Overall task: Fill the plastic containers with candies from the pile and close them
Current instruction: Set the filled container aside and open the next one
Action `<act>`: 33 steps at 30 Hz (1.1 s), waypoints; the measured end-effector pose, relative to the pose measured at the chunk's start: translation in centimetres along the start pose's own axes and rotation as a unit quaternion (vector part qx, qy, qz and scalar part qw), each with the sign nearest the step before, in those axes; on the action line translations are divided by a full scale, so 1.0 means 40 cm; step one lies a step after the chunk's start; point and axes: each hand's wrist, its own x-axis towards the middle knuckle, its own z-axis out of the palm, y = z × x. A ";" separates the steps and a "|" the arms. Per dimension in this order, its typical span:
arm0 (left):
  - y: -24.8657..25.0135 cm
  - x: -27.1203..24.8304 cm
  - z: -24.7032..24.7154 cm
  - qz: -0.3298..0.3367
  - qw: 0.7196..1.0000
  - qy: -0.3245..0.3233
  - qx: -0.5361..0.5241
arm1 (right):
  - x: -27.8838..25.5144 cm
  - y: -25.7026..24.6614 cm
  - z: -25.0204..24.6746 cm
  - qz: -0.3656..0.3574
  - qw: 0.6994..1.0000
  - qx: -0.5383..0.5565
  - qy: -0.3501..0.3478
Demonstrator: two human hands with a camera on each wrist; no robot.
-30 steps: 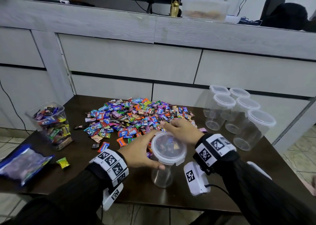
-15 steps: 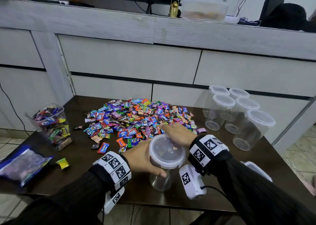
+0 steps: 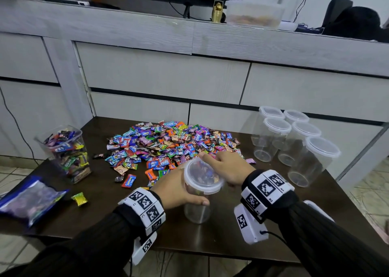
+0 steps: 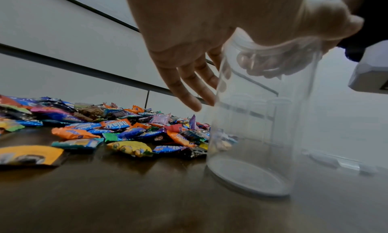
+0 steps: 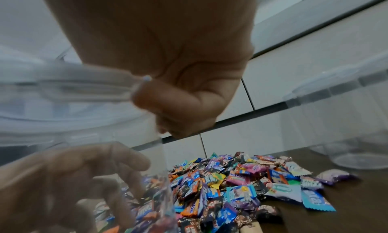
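Our left hand (image 3: 179,190) curls around the container (image 3: 196,210), thumb across its near side. Our right hand (image 3: 228,167) grips the lid's (image 3: 203,176) far edge, index finger stretched over the rim, forearms in black sleeves.

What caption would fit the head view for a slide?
Left hand grips an empty lidded container while the right hand works its lid, beside the candy pile.

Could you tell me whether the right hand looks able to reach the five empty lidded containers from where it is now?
Probably yes: the right hand grips the lid, and the empty containers stand just beyond it, with bare table between.
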 end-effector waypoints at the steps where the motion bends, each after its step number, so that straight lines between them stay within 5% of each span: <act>1: 0.000 -0.001 0.000 -0.001 1.000 0.005 0.015 | -0.005 0.005 0.001 0.004 1.000 0.002 0.003; 8: 0.003 -0.029 -0.015 0.011 0.992 0.011 0.128 | -0.013 0.004 -0.007 -0.001 0.998 0.059 0.027; 14: 0.003 -0.011 0.001 0.035 0.999 -0.004 -0.017 | -0.002 0.008 0.012 0.041 0.999 0.027 0.022; 20: -0.015 -0.004 0.016 0.031 0.998 -0.019 -0.044 | 0.005 0.015 0.024 0.038 0.992 0.122 -0.004; 23: -0.016 -0.001 0.013 0.030 0.998 -0.026 -0.045 | 0.004 0.008 0.010 0.038 0.999 0.039 -0.001; 26: -0.021 0.001 0.015 0.027 0.998 -0.023 -0.041 | -0.014 -0.006 -0.013 0.033 0.986 -0.145 0.078; 29: -0.023 0.002 0.015 0.030 0.998 -0.024 -0.042 | -0.034 -0.022 -0.025 -0.055 0.973 -0.183 0.129; 33: -0.009 0.012 0.009 0.033 0.998 -0.035 -0.049 | -0.068 -0.044 -0.006 -0.210 0.970 -0.118 0.022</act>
